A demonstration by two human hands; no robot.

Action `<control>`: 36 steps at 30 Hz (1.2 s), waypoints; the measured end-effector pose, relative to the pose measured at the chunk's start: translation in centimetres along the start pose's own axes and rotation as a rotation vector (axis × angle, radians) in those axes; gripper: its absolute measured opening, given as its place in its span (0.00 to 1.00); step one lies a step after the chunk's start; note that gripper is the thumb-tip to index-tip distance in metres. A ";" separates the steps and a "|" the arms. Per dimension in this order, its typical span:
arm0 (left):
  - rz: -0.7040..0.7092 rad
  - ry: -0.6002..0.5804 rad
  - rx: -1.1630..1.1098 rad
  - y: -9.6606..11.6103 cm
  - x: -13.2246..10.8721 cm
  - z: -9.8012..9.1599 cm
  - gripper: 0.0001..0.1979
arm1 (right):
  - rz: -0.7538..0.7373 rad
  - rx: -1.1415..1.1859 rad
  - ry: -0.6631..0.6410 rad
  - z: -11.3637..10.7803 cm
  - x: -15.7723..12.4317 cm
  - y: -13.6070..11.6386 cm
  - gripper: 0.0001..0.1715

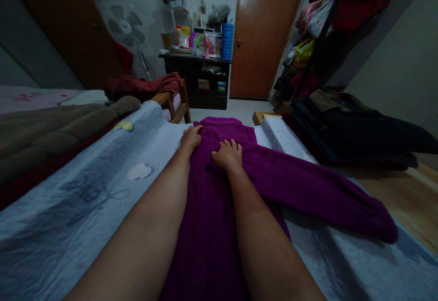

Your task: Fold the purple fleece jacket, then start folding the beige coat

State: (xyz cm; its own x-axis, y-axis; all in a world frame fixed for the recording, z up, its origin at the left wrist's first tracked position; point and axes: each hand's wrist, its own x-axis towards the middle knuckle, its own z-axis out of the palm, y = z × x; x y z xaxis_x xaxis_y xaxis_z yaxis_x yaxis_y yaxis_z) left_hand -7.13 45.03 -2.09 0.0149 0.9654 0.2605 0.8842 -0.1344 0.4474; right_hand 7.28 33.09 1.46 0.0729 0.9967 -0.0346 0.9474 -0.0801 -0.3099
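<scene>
A purple long-sleeved top (208, 228) lies lengthwise on the bed, its collar end farthest from me. One of its sleeves (318, 191) stretches out to the right across the sheet. At the top's left shoulder edge, my left hand (191, 137) has its fingers curled on the fabric. My right hand (228, 155) rests palm down on the upper part where the sleeve begins, fingers spread. Both forearms cover part of the cloth.
Under the top is a light blue patterned bedsheet (143, 200). Folded dark clothes (359, 132) are stacked at right, beside a wooden surface (393, 196). A brown blanket (61, 127) lies at left. Beyond the bed stand a dark cabinet (178, 82) and a fan (126, 27).
</scene>
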 end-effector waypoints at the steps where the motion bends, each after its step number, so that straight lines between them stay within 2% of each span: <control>1: 0.028 0.005 0.051 0.1 -0.1 0.0 0.28 | 0.001 0.001 0.002 0.0 0.0 0.0 0.35; 3: 0.075 0.029 0.126 0.3 -0.4 0.1 0.29 | 0.003 0.002 0.007 0.0 0.0 0.0 0.35; 6: 0.025 0.059 0.152 0.5 -0.6 0.2 0.30 | 0.004 0.002 0.011 0.1 -0.1 0.0 0.35; 11: -0.121 -0.045 0.203 0.2 -0.3 0.8 0.28 | 0.002 -0.003 0.019 0.3 -0.1 0.0 0.35; 13: -0.153 -0.051 0.215 0.3 -0.4 0.9 0.26 | 0.004 -0.008 0.021 0.3 0.0 0.0 0.35; 16: -0.155 0.067 0.209 0.9 -1.0 0.4 0.24 | 0.010 -0.008 0.016 0.4 0.1 0.0 0.35; 18: -0.093 0.195 0.198 1.8 -1.4 -0.3 0.23 | 0.013 -0.004 0.014 0.4 0.1 0.0 0.35; 20: -0.007 0.244 0.190 2.8 -1.6 -0.9 0.21 | 0.015 0.001 0.013 0.3 0.1 -0.1 0.35; 21: 0.024 0.205 0.190 3.2 -1.6 -1.1 0.21 | 0.015 0.005 0.013 0.3 0.0 -0.1 0.35; 24: 0.054 -0.059 0.202 4.1 -1.4 -0.7 0.20 | 0.019 0.009 0.012 0.2 0.0 -0.1 0.35; 27: 0.030 -0.229 0.209 4.2 -1.5 0.4 0.29 | 0.021 0.005 0.007 0.1 0.0 -0.1 0.35; 30: 0.003 -0.275 0.214 4.1 -1.8 1.1 0.36 | 0.025 0.002 0.001 0.1 0.0 -0.1 0.36; 36: 0.004 -0.259 0.221 4.5 -2.7 0.8 0.36 | 0.101 0.013 -0.025 -0.3 0.2 0.0 0.40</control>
State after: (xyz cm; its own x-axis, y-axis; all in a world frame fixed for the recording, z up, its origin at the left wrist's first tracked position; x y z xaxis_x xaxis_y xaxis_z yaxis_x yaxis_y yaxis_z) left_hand -2.86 42.04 -1.45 0.1119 0.9935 0.0230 0.9633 -0.1141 0.2430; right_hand 7.41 33.29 1.76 0.1599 0.9830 -0.0899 0.9315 -0.1804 -0.3157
